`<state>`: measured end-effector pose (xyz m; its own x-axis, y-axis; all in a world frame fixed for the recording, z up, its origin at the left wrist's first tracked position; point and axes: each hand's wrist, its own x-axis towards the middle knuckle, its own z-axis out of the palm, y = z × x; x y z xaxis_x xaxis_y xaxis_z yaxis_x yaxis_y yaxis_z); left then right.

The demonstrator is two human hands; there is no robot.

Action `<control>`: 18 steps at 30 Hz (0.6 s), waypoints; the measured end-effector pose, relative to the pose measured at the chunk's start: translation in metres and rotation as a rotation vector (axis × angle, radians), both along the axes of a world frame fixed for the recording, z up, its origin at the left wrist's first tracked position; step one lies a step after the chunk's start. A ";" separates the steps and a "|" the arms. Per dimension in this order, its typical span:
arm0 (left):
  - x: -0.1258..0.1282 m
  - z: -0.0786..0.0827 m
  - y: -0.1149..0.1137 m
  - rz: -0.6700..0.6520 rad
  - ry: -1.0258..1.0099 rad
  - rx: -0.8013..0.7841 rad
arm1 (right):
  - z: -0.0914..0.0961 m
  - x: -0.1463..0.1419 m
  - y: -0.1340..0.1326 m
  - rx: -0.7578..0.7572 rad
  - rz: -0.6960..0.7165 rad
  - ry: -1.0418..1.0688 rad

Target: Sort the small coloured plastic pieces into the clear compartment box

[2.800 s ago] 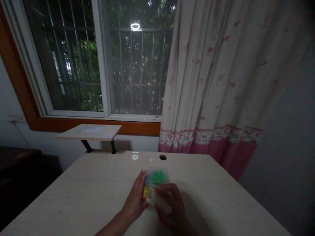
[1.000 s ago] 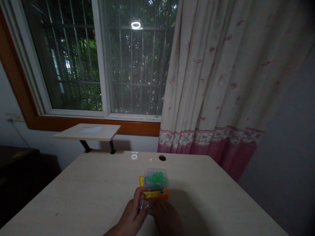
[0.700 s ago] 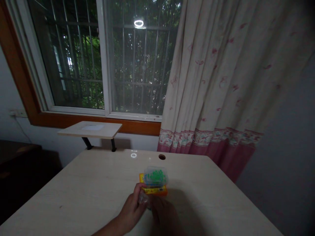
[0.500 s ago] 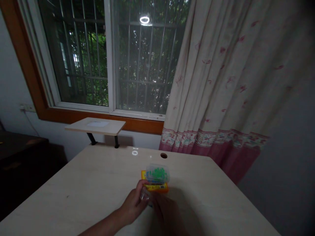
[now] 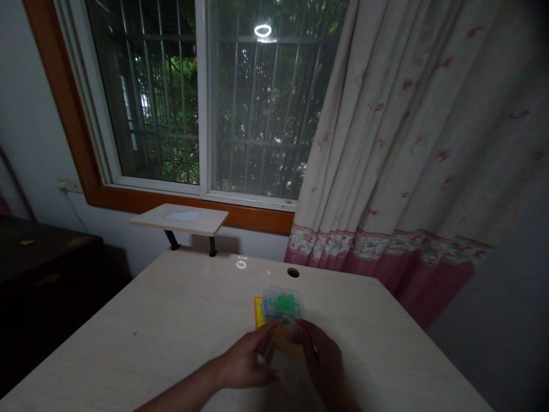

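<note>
Desk [image 5: 171,320] below, left hand [image 5: 247,360] and right hand [image 5: 325,356] sit just before the tub [image 5: 266,309], pinching blurred clear plastic [image 5: 286,363]; a slip might knock the tub, spilling its green bits [image 5: 286,304] if no lid holds

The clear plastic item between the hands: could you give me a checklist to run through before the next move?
1. Left hand on the clear plastic item: ok.
2. Right hand on its other side: ok.
3. Clear plastic item sharp enough to show whether it is open: cannot tell, blurred.
4. Green pieces gathered in the see-through box beyond the hands: ok.
5. Yellow package fully in sight: not ok, only part shows by the box.
6. Hands not touching the box: cannot tell, they overlap closely in this view.
</note>
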<state>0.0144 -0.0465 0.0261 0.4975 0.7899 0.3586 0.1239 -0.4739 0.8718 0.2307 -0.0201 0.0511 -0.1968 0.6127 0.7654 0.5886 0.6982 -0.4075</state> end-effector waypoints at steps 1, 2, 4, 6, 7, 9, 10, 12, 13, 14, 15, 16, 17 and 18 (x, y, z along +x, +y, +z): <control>0.001 0.003 0.000 -0.040 -0.028 -0.030 | 0.000 0.001 0.001 -0.033 -0.020 0.035; 0.002 0.005 0.000 -0.080 -0.069 -0.069 | 0.001 0.002 0.001 -0.075 -0.030 0.061; 0.005 0.006 0.000 -0.155 -0.179 -0.182 | 0.002 0.002 0.001 -0.168 -0.021 0.093; 0.008 0.002 0.001 -0.223 -0.292 -0.320 | 0.002 0.001 0.001 -0.244 0.006 0.117; 0.009 0.000 0.002 -0.258 -0.336 -0.390 | 0.001 0.000 0.001 -0.267 0.018 0.131; 0.010 -0.004 0.005 -0.324 -0.382 -0.508 | -0.001 -0.001 0.002 -0.297 0.035 0.164; 0.010 -0.004 0.006 -0.348 -0.387 -0.551 | -0.002 -0.001 0.002 -0.318 0.044 0.178; 0.008 0.001 0.008 -0.370 -0.369 -0.608 | -0.004 -0.002 0.001 -0.374 0.066 0.205; 0.006 0.005 0.009 -0.370 -0.350 -0.629 | -0.005 -0.002 0.001 -0.406 0.080 0.216; 0.003 0.011 0.009 -0.366 -0.332 -0.652 | -0.006 -0.002 0.000 -0.432 0.093 0.227; -0.002 0.016 0.009 -0.359 -0.316 -0.672 | -0.007 -0.002 0.000 -0.450 0.106 0.236; -0.008 0.021 0.008 -0.348 -0.302 -0.693 | -0.008 -0.003 -0.001 -0.458 0.115 0.246; -0.015 0.025 0.006 -0.332 -0.301 -0.714 | -0.008 -0.003 -0.001 -0.463 0.123 0.254; -0.024 0.028 0.004 -0.316 -0.297 -0.721 | -0.009 -0.003 -0.001 -0.466 0.129 0.257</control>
